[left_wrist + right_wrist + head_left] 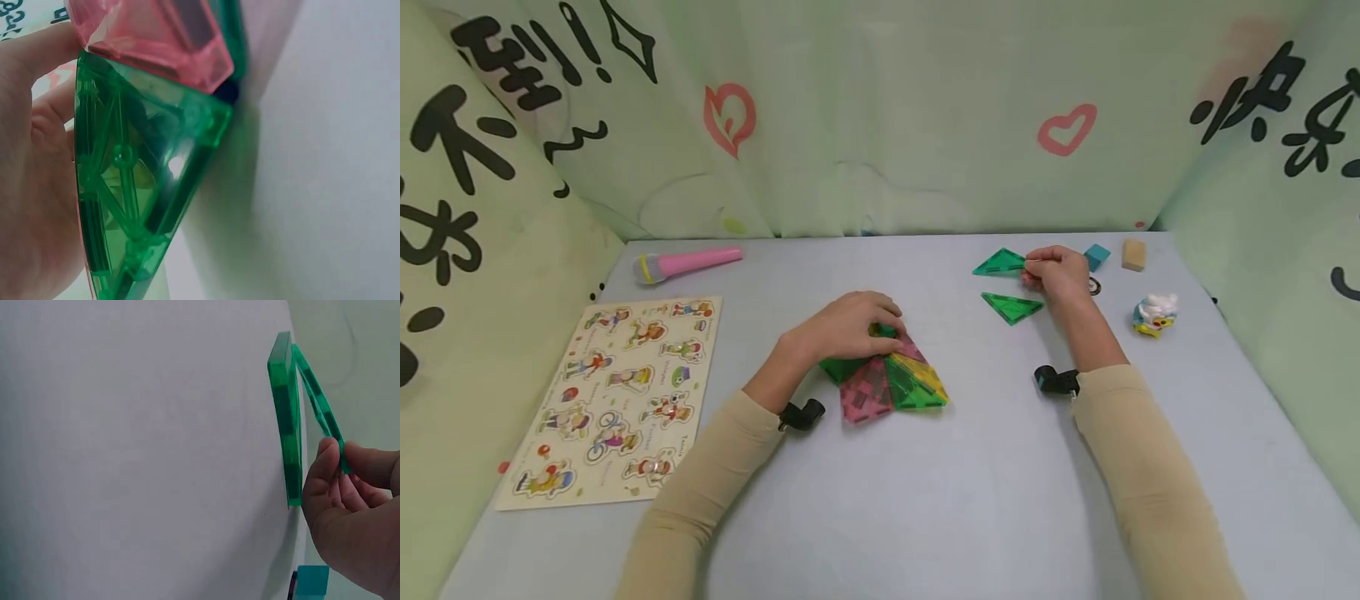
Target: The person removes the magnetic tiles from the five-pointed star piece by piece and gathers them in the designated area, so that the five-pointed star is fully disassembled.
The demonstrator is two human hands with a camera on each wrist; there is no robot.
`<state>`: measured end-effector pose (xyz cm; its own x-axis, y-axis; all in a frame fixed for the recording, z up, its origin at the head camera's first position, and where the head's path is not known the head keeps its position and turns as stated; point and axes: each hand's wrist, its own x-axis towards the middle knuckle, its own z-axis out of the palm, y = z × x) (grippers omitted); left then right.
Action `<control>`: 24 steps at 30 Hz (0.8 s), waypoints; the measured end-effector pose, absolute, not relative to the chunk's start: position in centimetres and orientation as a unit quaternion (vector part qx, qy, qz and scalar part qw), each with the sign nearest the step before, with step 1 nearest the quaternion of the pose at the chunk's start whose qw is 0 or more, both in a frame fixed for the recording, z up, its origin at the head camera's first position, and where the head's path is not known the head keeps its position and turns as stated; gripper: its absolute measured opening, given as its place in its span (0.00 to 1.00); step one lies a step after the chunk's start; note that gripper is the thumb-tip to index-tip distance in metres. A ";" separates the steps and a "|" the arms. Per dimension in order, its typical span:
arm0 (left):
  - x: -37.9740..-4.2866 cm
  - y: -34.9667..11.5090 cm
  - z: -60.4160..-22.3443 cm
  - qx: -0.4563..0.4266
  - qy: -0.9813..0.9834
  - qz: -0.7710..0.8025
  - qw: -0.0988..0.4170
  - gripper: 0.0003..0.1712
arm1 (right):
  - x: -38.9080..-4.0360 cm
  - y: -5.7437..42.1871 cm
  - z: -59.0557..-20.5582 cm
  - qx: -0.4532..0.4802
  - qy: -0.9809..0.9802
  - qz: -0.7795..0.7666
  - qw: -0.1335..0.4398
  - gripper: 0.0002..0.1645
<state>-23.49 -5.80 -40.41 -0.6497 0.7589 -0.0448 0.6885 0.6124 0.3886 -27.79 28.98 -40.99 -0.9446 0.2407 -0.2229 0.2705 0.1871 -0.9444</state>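
Note:
My left hand (856, 327) holds the upper part of a raised structure of translucent magnetic tiles (867, 393), its fingers curled over the top. Pink, green and yellow triangles make up the side that faces me. In the left wrist view, a green triangular tile (181, 137) of the structure stands beside the palm, a pink tile (150, 37) adjoining it. Farther back and to the right, my right hand (1062, 275) pinches a loose green triangular tile (1002, 262) by one corner, between thumb and fingers. A second green triangular tile (1012, 308) lies just nearer to me.
On the left lies a board of cartoon figures (625, 404), with a pink toy microphone (692, 262) behind it. Beyond my right hand are a blue block (1097, 257), a wooden block (1133, 255) and a small white-topped toy figure (1155, 314). Printed curtains surround the table.

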 end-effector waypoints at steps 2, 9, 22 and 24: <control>-23.4 -5.7 -40.6 0.406 0.890 0.181 0.102 0.20 | -28.0 29.5 -41.1 0.162 0.812 -0.560 0.020 0.16; -23.3 -5.9 -41.1 0.406 0.888 0.195 0.098 0.18 | -28.3 30.1 -41.4 0.096 0.931 -0.352 -0.006 0.15; -23.1 -6.8 -40.7 0.387 0.887 0.223 0.118 0.18 | -24.7 24.0 -40.8 -0.011 0.932 -0.359 0.051 0.15; -23.1 -6.9 -40.6 0.386 0.886 0.228 0.121 0.18 | -24.2 22.5 -40.6 -0.038 0.922 -0.369 0.109 0.16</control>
<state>-23.10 -6.89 -40.62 -0.6723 0.7393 -0.0377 0.6294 0.5977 0.4966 -24.15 22.51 -40.62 -0.9733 -0.1498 -0.1737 0.0114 0.7245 -0.6892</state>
